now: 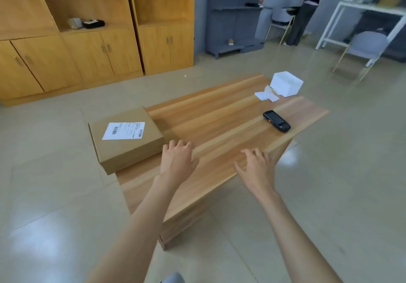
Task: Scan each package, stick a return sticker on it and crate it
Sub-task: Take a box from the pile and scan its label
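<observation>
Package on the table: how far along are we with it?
Nothing looks finished. The package bears one barcode label. In hand: nothing; left hand and right hand hover open, empty. The scanner lies untouched; paper slips sit by the white box. Scanning, stickering and crating likely remain; no crate is visible.

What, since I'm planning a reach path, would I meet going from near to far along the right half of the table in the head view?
right hand → black handheld scanner → white paper slips → white box
</observation>
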Demonstrator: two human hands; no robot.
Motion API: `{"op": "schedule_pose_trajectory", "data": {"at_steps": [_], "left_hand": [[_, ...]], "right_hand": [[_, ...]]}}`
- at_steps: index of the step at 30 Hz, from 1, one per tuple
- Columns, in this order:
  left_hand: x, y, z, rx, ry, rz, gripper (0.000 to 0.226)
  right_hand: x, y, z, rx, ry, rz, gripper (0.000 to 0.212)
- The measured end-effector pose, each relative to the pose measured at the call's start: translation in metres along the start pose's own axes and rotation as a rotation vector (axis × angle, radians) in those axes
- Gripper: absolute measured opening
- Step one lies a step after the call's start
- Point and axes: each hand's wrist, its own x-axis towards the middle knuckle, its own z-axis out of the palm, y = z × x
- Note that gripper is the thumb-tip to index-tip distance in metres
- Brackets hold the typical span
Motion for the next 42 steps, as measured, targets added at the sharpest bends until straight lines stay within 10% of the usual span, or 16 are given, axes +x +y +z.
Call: {"op": "schedule_pose_trajectory", "data": {"at_steps": [26,42], "left_hand": [[0.308,0.118,0.041,-0.048,0.019,-0.074,0.042],[0.313,0.031,0.044,-0.106,0.125,-0.743,0.038]], "right_hand": [[0.29,0.122,0.014,-0.021,-0.094,-0.09,0.045],[0.414,0.001,0.069,0.117,-0.284,-0.669,0.044]]}}
